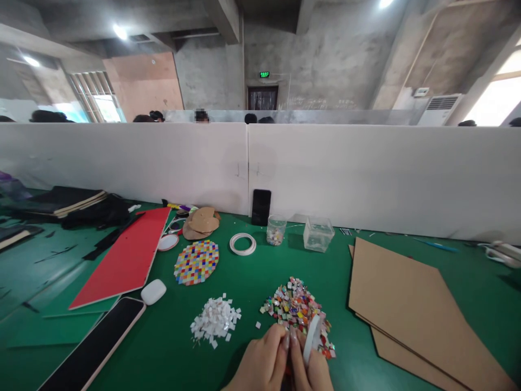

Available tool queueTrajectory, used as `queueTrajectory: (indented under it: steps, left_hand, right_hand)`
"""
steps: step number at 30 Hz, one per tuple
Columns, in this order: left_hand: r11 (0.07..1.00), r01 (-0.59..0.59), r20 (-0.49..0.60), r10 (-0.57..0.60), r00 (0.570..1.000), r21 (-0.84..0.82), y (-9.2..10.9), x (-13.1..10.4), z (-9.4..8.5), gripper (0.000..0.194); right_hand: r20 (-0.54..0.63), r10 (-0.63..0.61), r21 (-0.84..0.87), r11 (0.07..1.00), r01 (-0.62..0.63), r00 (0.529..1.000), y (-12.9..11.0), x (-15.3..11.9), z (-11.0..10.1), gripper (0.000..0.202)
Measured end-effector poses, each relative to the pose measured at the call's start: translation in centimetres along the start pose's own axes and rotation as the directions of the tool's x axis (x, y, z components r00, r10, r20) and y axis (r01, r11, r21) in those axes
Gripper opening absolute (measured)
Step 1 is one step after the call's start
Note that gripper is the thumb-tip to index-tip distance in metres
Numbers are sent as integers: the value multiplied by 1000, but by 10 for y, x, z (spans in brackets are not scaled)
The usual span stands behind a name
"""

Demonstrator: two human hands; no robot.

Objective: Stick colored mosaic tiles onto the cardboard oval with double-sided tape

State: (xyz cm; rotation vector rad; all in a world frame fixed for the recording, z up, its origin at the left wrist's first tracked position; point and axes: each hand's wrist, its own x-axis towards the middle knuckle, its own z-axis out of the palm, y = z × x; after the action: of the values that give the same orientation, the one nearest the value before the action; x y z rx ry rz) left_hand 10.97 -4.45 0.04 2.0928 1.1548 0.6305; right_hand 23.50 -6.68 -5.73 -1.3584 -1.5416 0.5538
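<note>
Both of my hands are close together at the near edge of a heap of multicoloured mosaic tiles (295,301). My left hand (260,358) is closed, its thumb and fingers pinched at the fingertips of the other hand; whatever lies between them is hidden. In my right hand (315,372) a thin white piece with a curved edge (311,338) stands on edge, partly covered by the fingers. Left of the hands lies a pile of small white tiles (215,319), with one loose white tile (258,325) between the two heaps.
A mosaic-covered disc (197,263), white ring (242,245), tile cup (275,231) and clear box (318,234) stand farther back. Brown boards (399,293) are on the right. A red board (126,252), white case (153,292) and phone (97,342) lie left. A white partition (345,174) closes the back.
</note>
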Motion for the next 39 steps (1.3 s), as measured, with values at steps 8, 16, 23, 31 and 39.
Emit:
queueTrajectory:
  steps: [8,16,23,31,39]
  left_hand:
    - [999,23,-46,-22,999,35,-8,0,10,17]
    - [991,110,-66,-115,991,-77,-6,-2,9,24]
    - [945,175,-82,-204,975,-275,2,0,2,30]
    - [915,165,20,-169,985,-370,14,1,-3,23]
    - [954,183,-26,-194,981,-236,6,1,4,26]
  right_hand:
    - [118,1,-41,999,3,993,-11,10,-6,52]
    - [207,-26,1,1000,26,978,-28,16,-17,53]
    - [225,26,38,999,-35,974,-29,15,-18,44]
    - [185,44,70,996,-58,982,-31,20,-19,35]
    - [203,-52,-140,987,82,978,-26,18,-18,42]
